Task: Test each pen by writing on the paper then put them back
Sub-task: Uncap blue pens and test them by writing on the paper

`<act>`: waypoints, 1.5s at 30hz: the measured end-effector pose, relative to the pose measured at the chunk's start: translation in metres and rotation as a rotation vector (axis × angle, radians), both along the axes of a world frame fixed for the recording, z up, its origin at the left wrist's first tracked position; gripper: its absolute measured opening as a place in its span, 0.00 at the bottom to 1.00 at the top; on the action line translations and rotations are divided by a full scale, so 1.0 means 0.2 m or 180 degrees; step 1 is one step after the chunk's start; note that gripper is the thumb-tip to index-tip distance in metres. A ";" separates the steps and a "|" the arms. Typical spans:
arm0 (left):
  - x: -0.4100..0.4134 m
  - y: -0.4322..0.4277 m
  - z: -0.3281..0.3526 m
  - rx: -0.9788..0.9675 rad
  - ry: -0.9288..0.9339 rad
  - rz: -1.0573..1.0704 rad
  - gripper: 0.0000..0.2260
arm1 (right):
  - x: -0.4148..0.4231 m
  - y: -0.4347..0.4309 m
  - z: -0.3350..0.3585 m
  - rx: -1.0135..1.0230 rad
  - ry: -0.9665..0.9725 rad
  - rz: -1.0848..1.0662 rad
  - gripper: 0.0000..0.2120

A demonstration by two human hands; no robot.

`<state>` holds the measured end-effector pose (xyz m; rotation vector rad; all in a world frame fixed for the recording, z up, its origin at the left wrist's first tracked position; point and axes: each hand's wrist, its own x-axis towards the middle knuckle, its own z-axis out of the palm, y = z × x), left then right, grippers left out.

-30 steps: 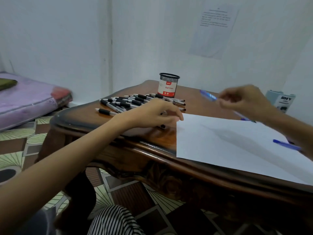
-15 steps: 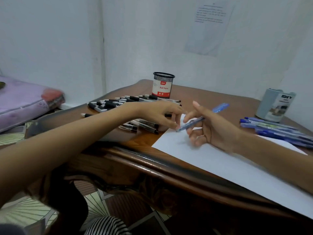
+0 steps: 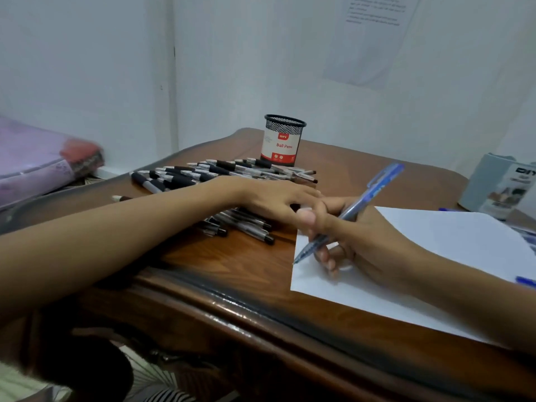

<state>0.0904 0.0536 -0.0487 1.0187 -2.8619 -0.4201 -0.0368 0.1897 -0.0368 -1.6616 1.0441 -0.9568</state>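
My right hand point(image 3: 356, 242) grips a blue pen point(image 3: 374, 190) in a writing hold, its tip touching the left edge of the white paper point(image 3: 452, 236). My left hand point(image 3: 278, 198) lies flat with relaxed fingers over a pile of several black-and-clear pens point(image 3: 188, 177), fingertips near the paper's top left corner. A black mesh pen cup point(image 3: 282, 140) labelled "Ball Pens" stands behind the pile. A grey pen box point(image 3: 499, 187) stands at the far right, with other blue pens point(image 3: 526, 281) beside the paper.
The wooden table point(image 3: 232, 265) has a raised curved front rim. A white wall is close behind, with a paper sheet taped on it. A purple mattress point(image 3: 37, 158) lies on the floor at left.
My right hand has lowered the blue pen until its tip touches the paper's left edge. My left hand stays on the black pens. The view has moved closer.
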 end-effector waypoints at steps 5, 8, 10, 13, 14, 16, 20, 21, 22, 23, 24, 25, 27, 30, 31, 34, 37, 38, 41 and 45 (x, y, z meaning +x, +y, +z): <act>0.00 0.04 0.03 -0.0028 0.0041 -0.0375 0.18 | 0.00 0.01 -0.01 -0.0134 -0.0481 -0.0444 0.15; -0.01 0.06 0.06 -0.0127 -0.0118 -0.0593 0.18 | -0.09 -0.05 0.02 -0.0249 -0.0612 -0.0997 0.13; -0.01 0.07 0.06 -0.0202 -0.0363 -0.0520 0.24 | -0.16 -0.11 0.02 -0.0311 -0.0763 -0.1467 0.13; 0.02 0.10 0.12 -0.0457 -0.0271 -0.0473 0.21 | -0.23 -0.19 -0.03 -0.0087 -0.1038 -0.1970 0.12; 0.03 0.13 0.14 -0.0537 -0.0121 -0.0478 0.18 | -0.23 -0.20 -0.04 -0.0013 -0.1097 -0.2003 0.12; 0.07 0.22 0.19 -0.0596 0.0205 -0.0369 0.15 | -0.25 -0.22 -0.05 0.0036 -0.1116 -0.1970 0.11; 0.18 0.42 0.16 -0.0556 0.0295 -0.0125 0.16 | -0.26 -0.21 -0.04 0.0066 -0.1070 -0.1827 0.12; 0.22 0.46 0.13 -0.0551 0.0203 -0.0084 0.17 | -0.26 -0.21 -0.04 0.0072 -0.1031 -0.1776 0.12; 0.25 0.48 0.09 -0.0560 0.0132 -0.0003 0.18 | -0.25 -0.20 -0.04 0.0065 -0.0988 -0.1721 0.12; 0.28 0.48 0.06 -0.0589 0.0130 0.0119 0.19 | -0.25 -0.19 -0.03 0.0043 -0.0933 -0.1662 0.12; 0.30 0.48 0.03 -0.0603 0.0191 0.0259 0.20 | -0.23 -0.18 -0.02 0.0013 -0.0852 -0.1597 0.12; 0.32 0.48 0.01 -0.0577 0.0292 0.0363 0.21 | -0.21 -0.16 0.00 -0.0016 -0.0753 -0.1516 0.12; 0.33 0.49 -0.01 -0.0487 0.0443 0.0390 0.23 | -0.15 -0.11 0.03 -0.0055 -0.0577 -0.1299 0.14; 0.32 0.50 0.00 -0.0453 0.0294 0.0329 0.26 | -0.02 -0.03 0.06 -0.0075 -0.0295 -0.0915 0.15; 0.31 0.50 0.00 -0.0500 0.0215 0.0336 0.27 | 0.01 -0.01 0.06 -0.0071 -0.0221 -0.0770 0.16; 0.32 0.49 -0.01 -0.0583 0.0038 0.0381 0.25 | 0.08 0.00 0.02 -0.0097 -0.0173 -0.0499 0.17; 0.32 0.49 -0.02 -0.0719 -0.0032 0.0351 0.27 | 0.10 -0.01 -0.02 -0.0168 -0.0198 -0.0448 0.18; 0.32 0.49 -0.02 -0.0728 -0.0042 0.0349 0.27 | 0.10 -0.01 -0.03 -0.0166 -0.0200 -0.0433 0.18; 0.33 0.48 -0.03 -0.0705 -0.0043 0.0336 0.27 | 0.09 -0.02 -0.04 -0.0226 -0.0151 -0.0345 0.18; 0.33 0.48 -0.02 -0.0672 -0.0055 0.0332 0.26 | 0.10 -0.01 -0.04 -0.0332 0.0029 -0.0286 0.18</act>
